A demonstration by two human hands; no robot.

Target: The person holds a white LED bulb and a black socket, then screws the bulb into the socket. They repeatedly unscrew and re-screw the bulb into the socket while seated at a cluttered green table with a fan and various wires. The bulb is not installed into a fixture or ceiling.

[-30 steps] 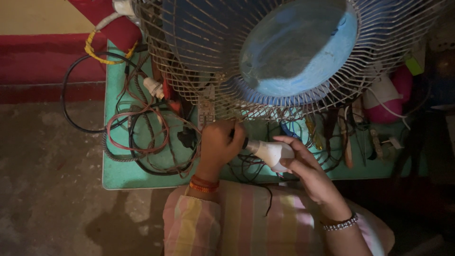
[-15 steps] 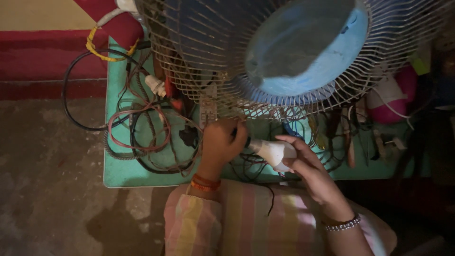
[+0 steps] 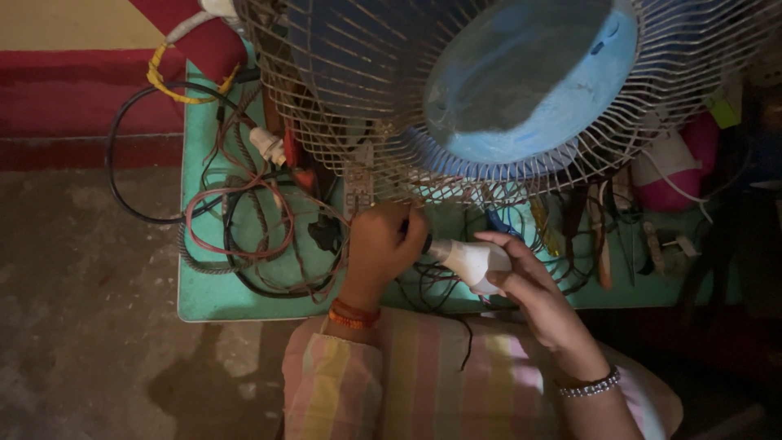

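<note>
1. The right hand [image 3: 521, 273] is wrapped around a white tool body [image 3: 471, 262] – a smooth, rounded plastic shell, fingers curled over the top and the thumb side underneath, so the grasp is closed and firm.
2. The left hand [image 3: 381, 244] is bunched at the tool's narrow dark tip [image 3: 425, 243], fingers clenched close there; whether they pinch the tip itself or a wire beside it cannot be told.
3. Handling, as a judgement: the shell looks light and rigid but slick, so the wide middle where the right hand sits is the sound place to hold. The tip end looks thin and should not take side load.
4. Both hands meet just over the near edge of the green table [image 3: 204, 297], under the lower rim of a wire fan guard [image 3: 342, 122] with blue blades [image 3: 529, 81].
5. Left of the hands lies a tangle of red and black cables [image 3: 244, 228] – limp, prone to snagging. To the right, hand tools [image 3: 603, 236] lie on the table.
</note>
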